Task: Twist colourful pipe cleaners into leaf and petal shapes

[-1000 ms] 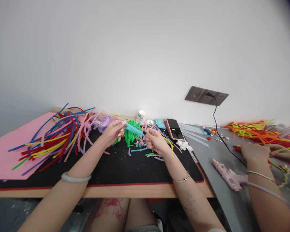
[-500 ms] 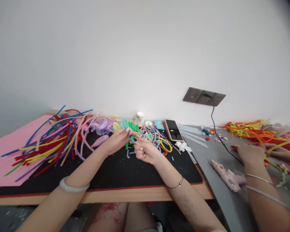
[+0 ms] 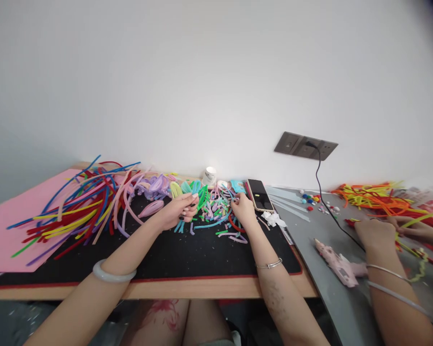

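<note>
Left hand [image 3: 180,210] and right hand [image 3: 243,207] had just parted. Left one pinched blue loops [image 3: 192,186] over black mat [image 3: 198,262], now supporting them alone. Right one reached cut stem pieces [image 3: 215,207], fingers bent; whether gripping something, I could not tell.

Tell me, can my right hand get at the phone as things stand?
Likely yes: the phone lies just right of the right hand, and nothing visible stands between them, though that hand seems busy at the cut stems.
</note>
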### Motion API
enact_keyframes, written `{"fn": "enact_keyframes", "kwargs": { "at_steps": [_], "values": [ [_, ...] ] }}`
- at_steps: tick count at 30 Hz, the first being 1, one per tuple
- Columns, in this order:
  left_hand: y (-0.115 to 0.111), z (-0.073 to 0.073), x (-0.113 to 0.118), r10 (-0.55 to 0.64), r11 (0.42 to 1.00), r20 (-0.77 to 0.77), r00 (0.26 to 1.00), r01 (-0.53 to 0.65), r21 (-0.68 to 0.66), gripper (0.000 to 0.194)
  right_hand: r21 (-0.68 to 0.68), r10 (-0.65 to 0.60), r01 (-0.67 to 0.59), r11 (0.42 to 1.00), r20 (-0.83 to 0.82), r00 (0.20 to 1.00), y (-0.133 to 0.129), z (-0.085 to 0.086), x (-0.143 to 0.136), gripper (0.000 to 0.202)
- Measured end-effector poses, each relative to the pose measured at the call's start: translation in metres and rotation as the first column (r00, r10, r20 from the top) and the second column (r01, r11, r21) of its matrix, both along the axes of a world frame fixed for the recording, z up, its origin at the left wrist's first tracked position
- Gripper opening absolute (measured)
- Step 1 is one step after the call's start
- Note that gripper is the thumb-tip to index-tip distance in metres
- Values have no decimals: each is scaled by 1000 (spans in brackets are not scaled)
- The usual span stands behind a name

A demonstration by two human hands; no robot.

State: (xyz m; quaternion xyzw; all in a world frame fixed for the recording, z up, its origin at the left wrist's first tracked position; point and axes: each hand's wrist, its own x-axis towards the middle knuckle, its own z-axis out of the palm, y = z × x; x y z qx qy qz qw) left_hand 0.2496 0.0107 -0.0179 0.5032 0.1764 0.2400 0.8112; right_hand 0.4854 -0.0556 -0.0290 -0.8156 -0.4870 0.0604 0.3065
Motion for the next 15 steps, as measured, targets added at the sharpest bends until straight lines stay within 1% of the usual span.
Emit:
{"fn": "enact_keyframes", "kwargs": {
  "at_steps": [1,3,5,6,8,10,11,12,13,15],
  "values": [
    [0,-1,1,-3,1000,-12,1000,3,8,37,-14,8,-8,1000,6,1000,1,-3,1,25],
    [-1,-1,1,0,999,-30,1000,1,36,38,39,10,-11,999,31,999,2,-4,-1,24],
    [-1,-1,1,-1,998,-52,999,5,68,39,174,19,-24,984,29,999,2,-2,-5,17],
    [-2,0,0,-8,997,-67,998,13,82,40,250,52,-51,967,1,999,2,1,-8,15],
    [-4,1,0,-37,993,-106,994,48,104,40,365,194,-152,918,-80,978,0,6,-17,17],
    [-6,3,0,-73,989,-142,987,91,119,41,395,354,-281,875,-126,926,-2,10,-26,19],
    [-7,5,0,-86,986,-156,984,106,125,41,383,384,-313,869,-122,915,-3,11,-29,18],
    [-8,6,0,-92,985,-166,982,115,131,42,358,365,-308,882,-103,925,-4,11,-30,17],
    [-9,6,-1,-90,984,-173,981,115,137,42,318,302,-266,910,-71,951,-4,12,-30,16],
    [-9,7,-1,-69,984,-183,981,97,148,43,201,115,-115,973,13,993,-5,11,-23,18]
  ]
}}
